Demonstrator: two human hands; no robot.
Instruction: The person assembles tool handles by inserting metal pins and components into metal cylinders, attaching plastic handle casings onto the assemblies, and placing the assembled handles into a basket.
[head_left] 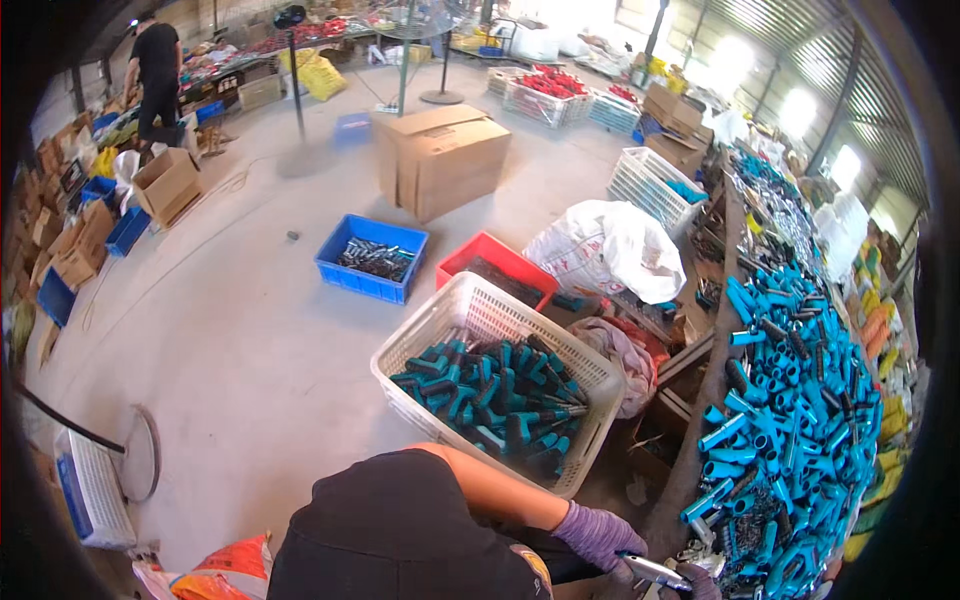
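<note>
At the lower edge, my left hand (pixel 597 534), in a purple-grey knit glove, is closed round one end of a slim silver metal piece (pixel 655 572) with a dark slot; its exact kind is not clear. My right hand (pixel 697 582), in a dark grey glove and partly cut off by the frame's edge, closes on the other end. Right beside them lies a large heap of teal tubular handle shells (pixel 790 400) with black grips on a long bench (pixel 695 440). Left of the bench, a white plastic crate (pixel 400 400) holds several teal-and-black handled tools.
Beyond the crate stand a red bin (pixel 480 243), a blue bin (pixel 330 275) of metal parts, a white sack (pixel 600 245) and a big cardboard box (pixel 460 165). A fan stand base (pixel 142 455) is at the left. Another person (pixel 158 75) stands far left.
</note>
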